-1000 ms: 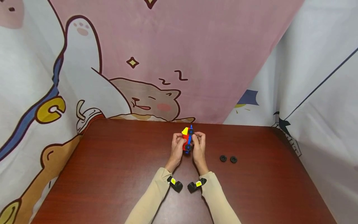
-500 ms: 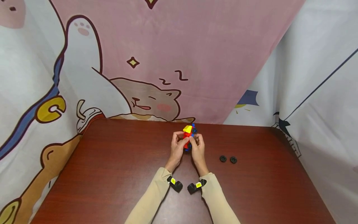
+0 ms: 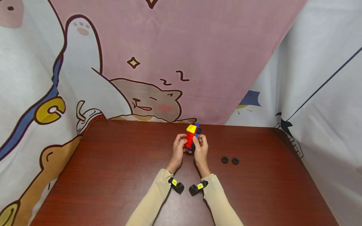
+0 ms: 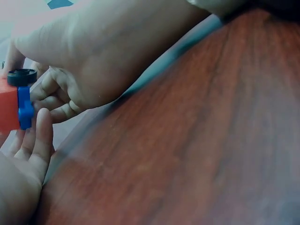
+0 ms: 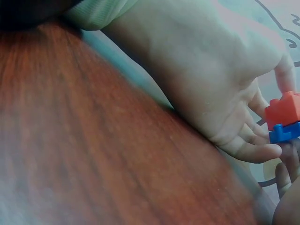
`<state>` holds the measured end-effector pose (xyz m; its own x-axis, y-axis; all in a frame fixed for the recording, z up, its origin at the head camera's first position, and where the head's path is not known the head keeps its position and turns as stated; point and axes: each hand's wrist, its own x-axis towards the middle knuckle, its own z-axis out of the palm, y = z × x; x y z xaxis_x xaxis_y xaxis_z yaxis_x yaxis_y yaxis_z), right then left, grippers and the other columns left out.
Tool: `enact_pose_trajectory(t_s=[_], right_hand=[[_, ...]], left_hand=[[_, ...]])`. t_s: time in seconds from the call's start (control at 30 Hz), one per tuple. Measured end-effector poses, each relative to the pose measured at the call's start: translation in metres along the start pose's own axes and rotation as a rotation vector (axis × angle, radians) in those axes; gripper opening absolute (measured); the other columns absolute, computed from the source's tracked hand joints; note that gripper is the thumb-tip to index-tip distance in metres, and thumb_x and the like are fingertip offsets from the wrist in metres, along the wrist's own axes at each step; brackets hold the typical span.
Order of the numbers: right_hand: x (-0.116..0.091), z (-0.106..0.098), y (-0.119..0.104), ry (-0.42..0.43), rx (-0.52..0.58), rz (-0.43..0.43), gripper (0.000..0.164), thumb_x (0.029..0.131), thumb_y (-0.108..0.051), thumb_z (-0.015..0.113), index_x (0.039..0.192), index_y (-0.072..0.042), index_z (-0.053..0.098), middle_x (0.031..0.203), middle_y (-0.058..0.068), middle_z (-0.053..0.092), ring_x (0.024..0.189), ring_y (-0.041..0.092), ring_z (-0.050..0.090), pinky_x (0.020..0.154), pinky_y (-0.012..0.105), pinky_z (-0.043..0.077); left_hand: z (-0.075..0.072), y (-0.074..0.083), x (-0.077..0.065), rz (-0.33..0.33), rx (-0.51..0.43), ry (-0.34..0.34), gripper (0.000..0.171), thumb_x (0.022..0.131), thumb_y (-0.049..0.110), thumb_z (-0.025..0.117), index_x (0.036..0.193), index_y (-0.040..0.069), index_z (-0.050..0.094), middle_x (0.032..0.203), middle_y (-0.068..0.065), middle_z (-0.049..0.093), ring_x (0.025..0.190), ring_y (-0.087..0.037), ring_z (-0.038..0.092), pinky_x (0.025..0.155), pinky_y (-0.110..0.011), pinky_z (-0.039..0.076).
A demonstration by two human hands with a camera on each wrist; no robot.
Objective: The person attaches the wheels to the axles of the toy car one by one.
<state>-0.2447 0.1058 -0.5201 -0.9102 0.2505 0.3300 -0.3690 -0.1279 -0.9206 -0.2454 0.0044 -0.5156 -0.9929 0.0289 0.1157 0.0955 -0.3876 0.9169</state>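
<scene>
A small building-block toy car (image 3: 189, 140) is held above the far middle of the table. It has a red body, a yellow block (image 3: 191, 128) toward its far end and a blue base, with black wheels on the side facing right. My left hand (image 3: 177, 151) grips its near left part. From the other side, my right hand (image 3: 201, 152) grips it with the thumb against the red body. The left wrist view shows a black wheel (image 4: 22, 77) above the blue base (image 4: 25, 107). In the right wrist view, red block (image 5: 283, 111) shows above blue; fingers hide part of the underside.
Two loose black wheels, a left one (image 3: 224, 159) and a right one (image 3: 235, 160), lie on the brown table (image 3: 127, 163) right of my hands. A printed cloth (image 3: 212, 62) hangs behind the table's far edge.
The toy car has turned and shifted slightly right and away from me, so more of its yellow and red top shows. Both hands keep hold of it; the loose wheels stay put.
</scene>
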Motion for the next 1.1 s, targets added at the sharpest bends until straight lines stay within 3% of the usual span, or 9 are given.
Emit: enact_pose_trajectory(t_s=[0.2,0.57,0.9,1.1], right_hand=[[-0.0006,-0.0004,-0.0012,-0.014,-0.022,0.032,0.021,0.098,-0.001,0.052,0.103,0.019,0.050,0.083,0.007,0.053,0.075,0.016,0.050,0.069,0.035,0.041],[-0.0008,0.0002,-0.0019,-0.053,-0.078,0.080,0.025,0.100,-0.007,0.051,0.110,0.015,0.051,0.084,0.005,0.052,0.077,0.014,0.049,0.067,0.024,0.041],[0.0015,-0.0001,0.0027,-0.067,-0.120,0.084,0.033,0.096,-0.012,0.060,0.118,0.013,0.054,0.099,0.025,0.059,0.080,0.015,0.056,0.068,0.023,0.046],[0.0047,-0.0002,0.0016,-0.013,-0.129,0.150,0.033,0.096,-0.015,0.061,0.115,0.012,0.059,0.093,0.011,0.064,0.080,0.014,0.059,0.072,0.031,0.050]], left_hand=[[-0.0018,0.0013,-0.0015,-0.012,0.001,-0.041,0.030,0.088,-0.003,0.041,0.115,-0.015,0.043,0.081,-0.004,0.054,0.057,-0.017,0.052,0.048,-0.030,0.047],[0.0001,-0.0015,-0.0005,0.043,-0.029,0.031,0.032,0.089,-0.005,0.048,0.118,-0.014,0.039,0.086,-0.005,0.053,0.061,-0.014,0.052,0.049,-0.025,0.046],[-0.0008,-0.0023,0.0009,0.125,0.013,0.041,0.049,0.093,-0.004,0.057,0.126,-0.016,0.023,0.095,-0.021,0.048,0.070,-0.025,0.052,0.053,-0.030,0.047],[-0.0015,-0.0055,0.0022,0.124,0.070,0.030,0.051,0.092,-0.002,0.061,0.129,-0.013,0.027,0.100,-0.022,0.049,0.071,-0.026,0.051,0.058,-0.033,0.050]])
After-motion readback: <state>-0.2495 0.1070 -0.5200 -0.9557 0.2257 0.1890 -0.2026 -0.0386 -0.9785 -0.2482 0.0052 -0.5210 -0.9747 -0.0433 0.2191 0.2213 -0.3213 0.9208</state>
